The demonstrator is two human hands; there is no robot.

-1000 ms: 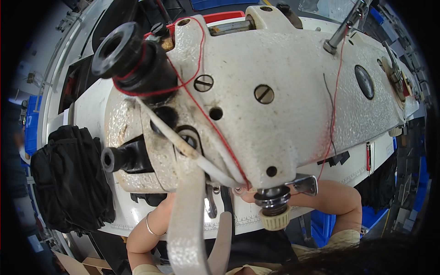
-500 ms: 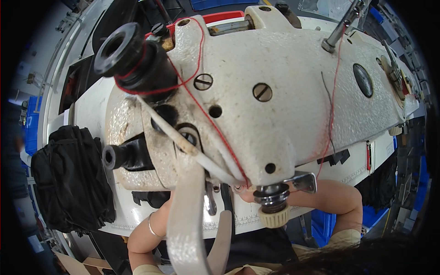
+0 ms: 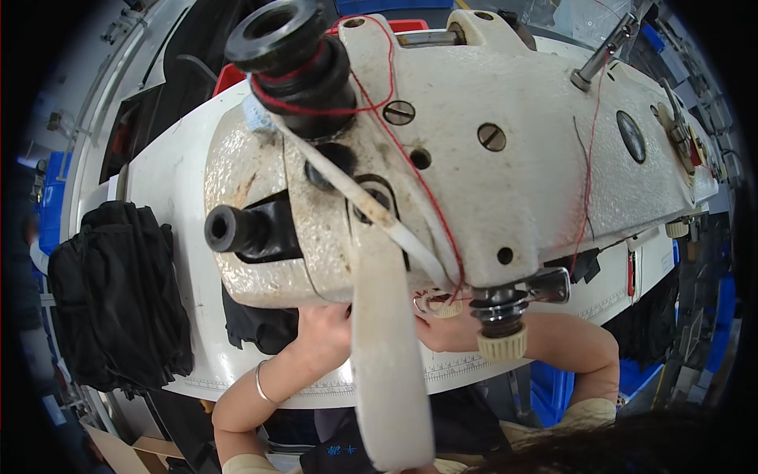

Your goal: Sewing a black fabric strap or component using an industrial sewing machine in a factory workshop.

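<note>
A worn cream sewing machine head (image 3: 505,182) fills the view, threaded with red thread (image 3: 418,189). Both my hands reach in beneath it. My left hand (image 3: 325,333), with a thin bangle on the wrist, lies next to a piece of black fabric (image 3: 254,330) on the white machine table (image 3: 170,197). Its fingers are hidden under the machine. My right hand (image 3: 448,332) sits by the needle area under the machine's front end, mostly hidden behind a cream lever (image 3: 391,355) and a ribbed knob (image 3: 502,343).
A pile of black fabric (image 3: 118,296) lies at the table's left end. A black thread spool holder (image 3: 288,63) wound with red thread stands on top of the machine. Blue crates (image 3: 553,387) sit below the table at the right.
The view has shifted, so the machine head appears slightly higher and further right. My hands stay under the machine in about the same place.
</note>
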